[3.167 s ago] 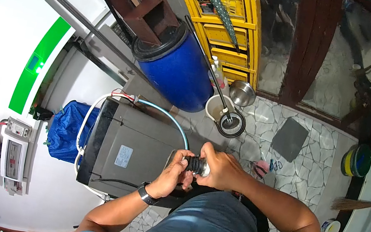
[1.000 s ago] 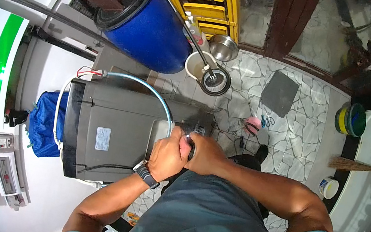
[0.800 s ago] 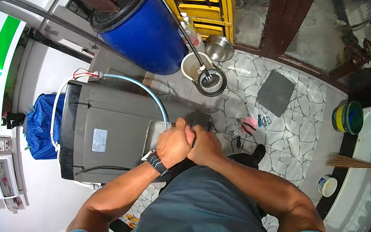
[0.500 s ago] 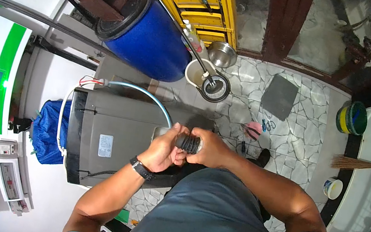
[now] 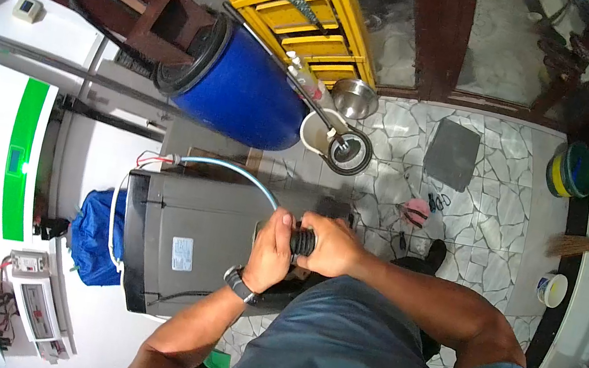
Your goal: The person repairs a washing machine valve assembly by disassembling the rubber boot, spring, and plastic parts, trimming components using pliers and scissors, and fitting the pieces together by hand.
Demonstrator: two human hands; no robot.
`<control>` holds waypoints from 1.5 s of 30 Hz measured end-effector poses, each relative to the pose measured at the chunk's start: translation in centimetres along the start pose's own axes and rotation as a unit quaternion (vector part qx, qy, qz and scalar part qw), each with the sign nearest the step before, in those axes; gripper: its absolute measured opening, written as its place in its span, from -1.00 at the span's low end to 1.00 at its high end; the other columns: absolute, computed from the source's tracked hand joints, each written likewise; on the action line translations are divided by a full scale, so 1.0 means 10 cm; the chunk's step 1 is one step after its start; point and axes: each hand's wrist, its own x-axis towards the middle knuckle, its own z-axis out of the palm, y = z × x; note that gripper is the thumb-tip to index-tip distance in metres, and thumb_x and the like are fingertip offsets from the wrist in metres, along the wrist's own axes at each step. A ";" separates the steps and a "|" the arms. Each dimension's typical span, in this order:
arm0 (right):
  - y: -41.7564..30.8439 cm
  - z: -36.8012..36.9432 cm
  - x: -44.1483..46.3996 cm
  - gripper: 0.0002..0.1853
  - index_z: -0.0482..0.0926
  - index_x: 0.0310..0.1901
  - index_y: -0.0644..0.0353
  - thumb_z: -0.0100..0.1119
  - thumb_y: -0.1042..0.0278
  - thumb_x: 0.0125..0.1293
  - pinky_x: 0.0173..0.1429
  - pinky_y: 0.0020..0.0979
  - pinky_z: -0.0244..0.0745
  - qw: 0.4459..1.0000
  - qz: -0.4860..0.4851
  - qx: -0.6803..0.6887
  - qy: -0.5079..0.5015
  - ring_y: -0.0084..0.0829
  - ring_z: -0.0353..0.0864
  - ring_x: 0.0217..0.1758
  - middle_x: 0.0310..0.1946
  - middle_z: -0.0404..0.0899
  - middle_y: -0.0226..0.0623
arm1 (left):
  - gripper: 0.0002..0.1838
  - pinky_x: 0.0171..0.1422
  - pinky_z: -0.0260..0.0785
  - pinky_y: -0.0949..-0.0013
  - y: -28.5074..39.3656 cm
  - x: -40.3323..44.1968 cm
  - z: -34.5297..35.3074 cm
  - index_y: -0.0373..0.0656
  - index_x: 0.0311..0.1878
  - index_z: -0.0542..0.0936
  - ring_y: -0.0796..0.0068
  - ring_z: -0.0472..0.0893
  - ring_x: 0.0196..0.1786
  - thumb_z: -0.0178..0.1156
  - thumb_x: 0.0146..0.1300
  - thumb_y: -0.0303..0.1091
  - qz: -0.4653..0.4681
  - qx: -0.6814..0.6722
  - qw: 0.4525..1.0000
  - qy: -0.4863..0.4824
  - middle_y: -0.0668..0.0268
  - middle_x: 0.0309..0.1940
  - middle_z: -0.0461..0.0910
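**Two-handed grip on a black ribbed piece [image 5: 303, 242]!**

And here we are, dead centre: the ribbed piece sits between two bare hands, right in front of the person's shirt [image 5: 344, 350] and over the right part of a big grey casing [image 5: 219, 210]. The left hand [image 5: 271, 249] has its fingers clamped around the left end, thumb on top, a dark watch [image 5: 243, 285] strapped to that wrist. The right hand [image 5: 331, 246] comes in from the other side, fingers curled firmly on the right end. Only a short stretch of black ridges shows between them; both ends are hidden by the hands.

Look at that light-blue hose [image 5: 234, 168], arching over the casing's far edge and down to the left hand; whether it joins the piece, I can't tell! A white label [image 5: 181, 254] sits on the casing, left of the hands, and a blue bag [image 5: 95, 240] slumps at its left side.

Out far, a blue barrel [image 5: 251, 94], and beside it to the right, a pail [image 5: 314, 132] with a metal bowl [image 5: 354, 100] just beyond. On the tiled floor [image 5: 488, 226] to the right: pliers [image 5: 415, 216] on something pink, scissors [image 5: 439, 202] right alongside, and a grey mat [image 5: 451, 155] farther off.
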 end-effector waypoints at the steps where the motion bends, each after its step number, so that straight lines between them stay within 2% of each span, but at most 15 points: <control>1: -0.02 -0.03 -0.01 -0.43 0.56 0.08 0.25 0.51 0.28 0.00 0.08 -0.06 0.62 1.000 0.000 -0.001 0.007 0.05 0.78 -0.08 -0.26 0.74 0.07 | -0.58 -0.13 0.39 0.03 0.00 0.00 0.02 -0.24 -0.12 0.43 -0.17 0.52 -0.29 -0.25 0.71 -0.10 0.006 0.000 1.000 -0.003 -0.03 -0.35 0.51; 5: 0.06 -0.03 -0.03 -0.41 0.55 0.12 0.30 0.49 0.32 0.03 -0.04 -0.14 0.64 0.999 0.029 0.028 -0.023 -0.05 0.81 -0.21 -0.38 0.73 0.02 | -0.60 -0.11 0.41 0.07 0.01 0.02 0.02 -0.24 -0.11 0.43 -0.11 0.55 -0.27 -0.24 0.72 -0.12 0.006 -0.025 0.999 -0.026 -0.02 -0.35 0.51; 7: 0.09 -0.04 0.01 -0.40 0.54 0.13 0.34 0.48 0.32 0.03 -0.07 -0.16 0.64 0.983 0.049 0.107 -0.139 -0.08 0.79 -0.28 -0.41 0.71 -0.02 | -0.60 -0.10 0.41 0.09 0.02 0.02 -0.01 -0.24 -0.11 0.43 -0.10 0.55 -0.27 -0.24 0.72 -0.12 0.051 -0.064 0.994 -0.073 0.00 -0.35 0.52; 9: 0.01 -0.05 0.00 -0.43 0.55 0.08 0.35 0.49 0.33 0.02 -0.07 -0.12 0.63 0.975 0.075 0.160 -0.137 -0.01 0.79 -0.25 -0.39 0.70 0.02 | -0.61 -0.10 0.41 0.08 0.04 0.02 -0.03 -0.24 -0.10 0.43 -0.11 0.55 -0.26 -0.25 0.72 -0.14 0.050 -0.050 0.996 -0.058 0.00 -0.35 0.52; 11: -0.17 -0.12 -0.06 -0.47 0.54 0.01 0.36 0.50 0.33 0.01 -0.06 -0.08 0.62 0.999 0.024 0.042 -0.018 0.09 0.78 -0.18 -0.35 0.70 0.10 | -0.63 -0.10 0.42 0.06 0.05 0.04 0.00 -0.24 -0.09 0.42 -0.14 0.56 -0.26 -0.26 0.71 -0.16 0.042 -0.026 0.998 -0.030 0.00 -0.35 0.53; 15: -0.26 -0.11 -0.01 -0.51 0.49 -0.05 0.37 0.47 0.32 0.04 0.05 -0.02 0.60 0.998 0.060 0.017 0.001 0.24 0.69 0.04 -0.16 0.69 0.24 | -0.64 -0.15 0.42 -0.06 0.14 0.06 0.00 -0.22 -0.09 0.44 -0.26 0.60 -0.27 -0.26 0.70 -0.18 0.035 0.022 0.999 -0.005 -0.04 -0.37 0.58; 25: -0.18 0.05 0.10 -0.64 0.39 -0.12 0.36 0.35 0.39 0.17 -0.07 0.11 0.55 0.995 0.030 0.015 0.089 0.39 0.62 -0.04 -0.25 0.64 0.34 | -0.74 -0.32 0.37 -0.30 0.03 0.19 0.02 -0.18 -0.17 0.45 -0.37 0.58 -0.40 -0.11 0.58 -0.23 0.076 0.178 0.981 0.010 -0.13 -0.50 0.59; 28: -0.08 0.09 0.15 -0.63 0.38 -0.09 0.33 0.34 0.34 0.22 -0.05 0.12 0.54 0.995 0.070 -0.007 0.075 0.37 0.62 -0.01 -0.22 0.64 0.33 | -0.72 -0.32 0.37 -0.27 -0.03 0.31 0.05 -0.20 -0.20 0.45 -0.35 0.57 -0.41 -0.15 0.60 -0.25 0.051 0.240 0.969 -0.024 -0.11 -0.51 0.59; 30: 0.06 0.22 0.21 -0.62 0.40 -0.04 0.32 0.34 0.37 0.22 -0.05 0.15 0.56 0.985 -0.005 0.013 0.171 0.31 0.69 -0.14 -0.31 0.67 0.24 | -0.72 -0.32 0.38 -0.28 -0.06 0.37 0.14 -0.20 -0.19 0.45 -0.36 0.58 -0.41 -0.13 0.60 -0.24 0.034 0.253 0.967 -0.019 -0.13 -0.51 0.60; 32: 0.13 0.24 0.22 -0.58 0.39 -0.03 0.28 0.39 0.32 0.21 -0.05 0.14 0.55 0.980 -0.008 0.032 0.194 0.33 0.65 -0.08 -0.26 0.67 0.22 | -0.74 -0.31 0.39 -0.32 0.10 0.47 0.17 -0.21 -0.11 0.42 -0.39 0.59 -0.41 -0.10 0.60 -0.20 -0.005 0.287 0.957 -0.039 -0.17 -0.52 0.61; 35: 0.19 0.13 0.16 -0.48 0.39 0.00 0.21 0.51 0.26 0.14 -0.04 0.06 0.56 0.979 -0.004 0.057 0.197 0.29 0.65 -0.02 -0.22 0.67 0.15 | -0.64 -0.15 0.38 -0.38 0.17 0.47 0.09 -0.21 0.00 0.39 -0.44 0.62 -0.25 -0.18 0.63 -0.08 -0.025 0.182 0.979 -0.093 -0.29 -0.37 0.65; 37: 0.15 -0.05 0.05 -0.44 0.40 0.02 0.19 0.55 0.23 0.09 0.00 -0.01 0.59 0.989 -0.041 0.027 0.139 0.21 0.69 0.00 -0.18 0.68 0.11 | -0.54 -0.16 0.41 -0.28 0.13 0.44 0.01 -0.24 0.02 0.39 -0.34 0.64 -0.32 -0.20 0.66 0.04 -0.025 0.131 0.986 -0.099 -0.23 -0.39 0.63; 40: 0.18 -0.08 0.03 -0.40 0.40 0.03 0.18 0.58 0.28 0.04 -0.04 -0.09 0.60 0.989 -0.075 0.032 0.122 0.11 0.74 -0.07 -0.20 0.67 0.03 | -0.41 -0.24 0.44 0.34 0.02 0.40 -0.15 -0.25 0.20 0.41 0.51 0.51 -0.38 -0.09 0.63 0.19 -0.200 -0.192 0.935 -0.220 0.31 -0.28 0.47; 41: 0.19 -0.09 0.03 -0.41 0.38 0.02 0.19 0.57 0.32 0.03 -0.10 -0.09 0.59 0.981 -0.120 0.057 0.142 0.10 0.75 -0.14 -0.28 0.66 0.02 | -0.41 -0.24 0.44 0.34 0.01 0.37 -0.17 -0.25 0.20 0.41 0.51 0.51 -0.38 -0.09 0.63 0.19 -0.197 -0.193 0.937 -0.216 0.31 -0.28 0.47; 45: 0.06 -0.28 0.01 -0.28 0.34 0.11 0.15 0.65 0.23 0.00 -0.06 -0.14 0.60 0.987 -0.111 0.073 0.088 -0.01 0.76 -0.12 -0.17 0.68 -0.01 | -0.54 -0.23 0.41 0.44 0.04 0.24 -0.19 -0.27 0.24 0.44 0.63 0.51 -0.33 0.11 0.61 -0.04 -0.113 -0.294 0.932 -0.181 0.38 -0.32 0.48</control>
